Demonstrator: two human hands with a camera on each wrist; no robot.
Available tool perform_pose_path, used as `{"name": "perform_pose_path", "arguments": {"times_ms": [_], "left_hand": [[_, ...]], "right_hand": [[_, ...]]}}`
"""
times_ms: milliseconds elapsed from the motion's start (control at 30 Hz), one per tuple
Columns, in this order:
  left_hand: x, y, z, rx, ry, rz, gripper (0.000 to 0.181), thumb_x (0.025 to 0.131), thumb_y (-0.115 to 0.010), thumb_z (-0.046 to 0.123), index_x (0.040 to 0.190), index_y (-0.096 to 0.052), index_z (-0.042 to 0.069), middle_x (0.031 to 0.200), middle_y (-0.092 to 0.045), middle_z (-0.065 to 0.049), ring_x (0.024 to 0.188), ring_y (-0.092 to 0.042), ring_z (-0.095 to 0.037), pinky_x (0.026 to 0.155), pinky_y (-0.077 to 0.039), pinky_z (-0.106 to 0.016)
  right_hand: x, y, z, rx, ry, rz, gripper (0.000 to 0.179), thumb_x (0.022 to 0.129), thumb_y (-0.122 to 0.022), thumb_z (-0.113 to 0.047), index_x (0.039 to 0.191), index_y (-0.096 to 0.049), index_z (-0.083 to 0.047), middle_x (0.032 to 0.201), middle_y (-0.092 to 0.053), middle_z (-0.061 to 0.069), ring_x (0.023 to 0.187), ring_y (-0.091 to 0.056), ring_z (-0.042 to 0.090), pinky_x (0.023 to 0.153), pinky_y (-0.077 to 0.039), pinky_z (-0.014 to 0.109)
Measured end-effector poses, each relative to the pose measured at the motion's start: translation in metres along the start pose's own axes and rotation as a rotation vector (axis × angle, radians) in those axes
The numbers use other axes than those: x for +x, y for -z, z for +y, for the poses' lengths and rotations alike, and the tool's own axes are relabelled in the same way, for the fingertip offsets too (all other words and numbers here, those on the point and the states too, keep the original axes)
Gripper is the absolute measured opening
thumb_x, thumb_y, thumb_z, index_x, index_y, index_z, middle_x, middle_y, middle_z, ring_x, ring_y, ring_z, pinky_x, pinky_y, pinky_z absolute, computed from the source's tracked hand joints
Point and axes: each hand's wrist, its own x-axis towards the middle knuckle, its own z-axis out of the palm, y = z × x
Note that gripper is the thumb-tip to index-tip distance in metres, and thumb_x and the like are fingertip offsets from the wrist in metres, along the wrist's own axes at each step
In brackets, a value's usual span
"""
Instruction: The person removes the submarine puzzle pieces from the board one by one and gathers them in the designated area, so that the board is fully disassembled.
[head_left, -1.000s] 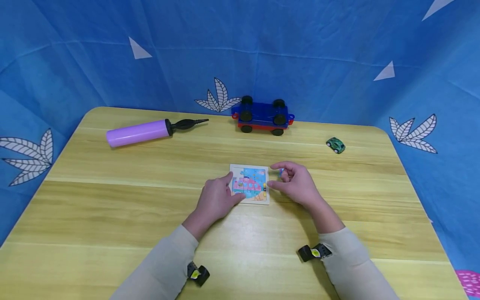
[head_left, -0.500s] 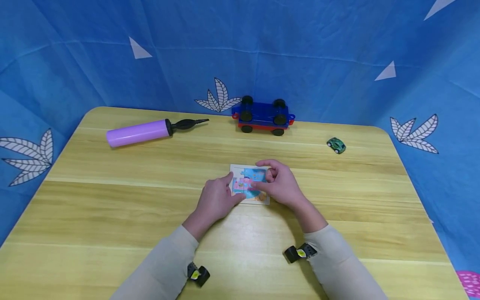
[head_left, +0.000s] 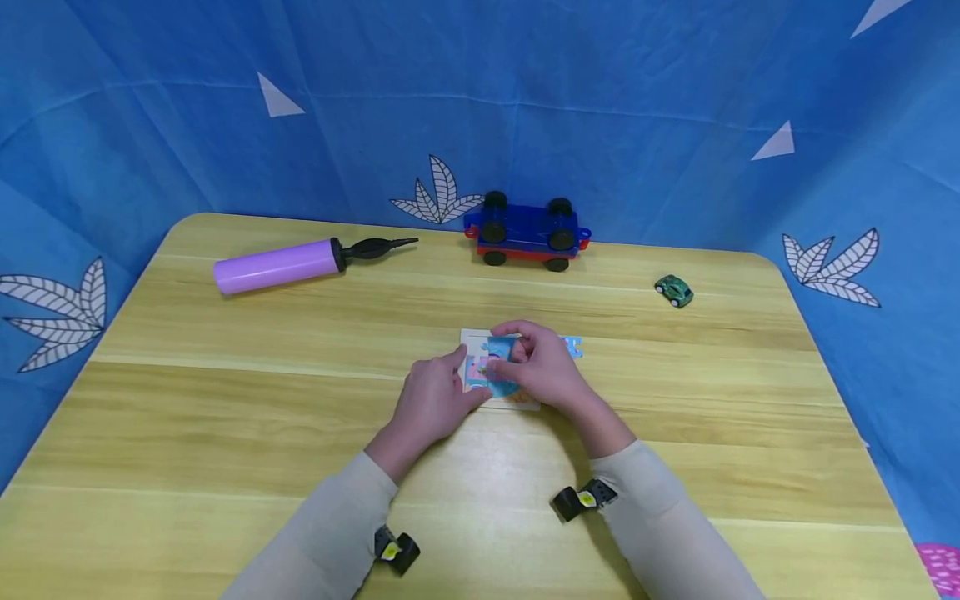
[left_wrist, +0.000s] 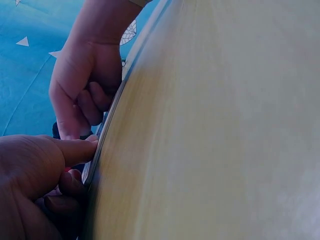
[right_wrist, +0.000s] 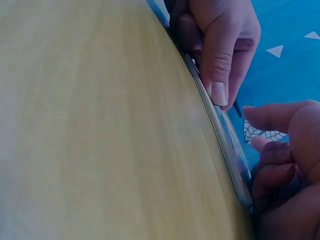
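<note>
A small square jigsaw puzzle [head_left: 501, 389] with a pale frame and a blue and pink picture lies flat mid-table. Its upper left part shows pale bare board. My left hand [head_left: 435, 393] holds it by the left side, thumb on the near edge and fingers at the left edge. Over the right half is my right hand [head_left: 547, 367], thumb and index finger apart, other fingers curled loosely, with nothing seen between them. It hides part of the picture. A loose blue puzzle piece [head_left: 575, 347] lies just right of the puzzle, partly behind that hand.
A purple hand pump [head_left: 277, 267] with a black nozzle lies at the back left. A blue and red toy wagon [head_left: 528, 232] with black wheels stands at the back edge. Toward the back right sits a small green toy car [head_left: 674, 291]. Blue cloth hangs behind the table.
The right hand has moved left from beside the puzzle to over it, uncovering the loose blue piece on the right. My left hand and the puzzle stay in place.
</note>
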Motion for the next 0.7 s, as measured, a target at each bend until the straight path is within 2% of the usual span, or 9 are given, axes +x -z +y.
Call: {"name": "perform_pose_path", "arguments": {"times_ms": [400, 700], "left_hand": [[0.0004, 0.001, -0.0014, 0.006, -0.016, 0.006, 0.075, 0.087, -0.079, 0.037, 0.144, -0.05, -0.003, 0.054, -0.046, 0.002, 0.044, -0.039, -0.012, 0.044, -0.028, -0.026], [-0.0011, 0.0017, 0.0006, 0.016, -0.022, 0.006, 0.076, 0.087, -0.08, 0.037, 0.143, -0.05, -0.004, 0.055, -0.048, 0.002, 0.045, -0.042, -0.013, 0.044, -0.029, -0.027]], "right_hand": [[0.0064, -0.0008, 0.0011, -0.105, -0.019, -0.041, 0.034, 0.084, -0.081, -0.011, 0.116, -0.07, -0.008, 0.062, -0.04, -0.001, 0.053, -0.034, 0.015, 0.053, -0.029, 0.028], [0.0081, -0.0016, -0.001, -0.172, -0.033, -0.051, 0.028, 0.085, -0.08, -0.01, 0.111, -0.071, -0.01, 0.061, -0.044, 0.0, 0.049, -0.038, 0.015, 0.048, -0.029, 0.028]]}}
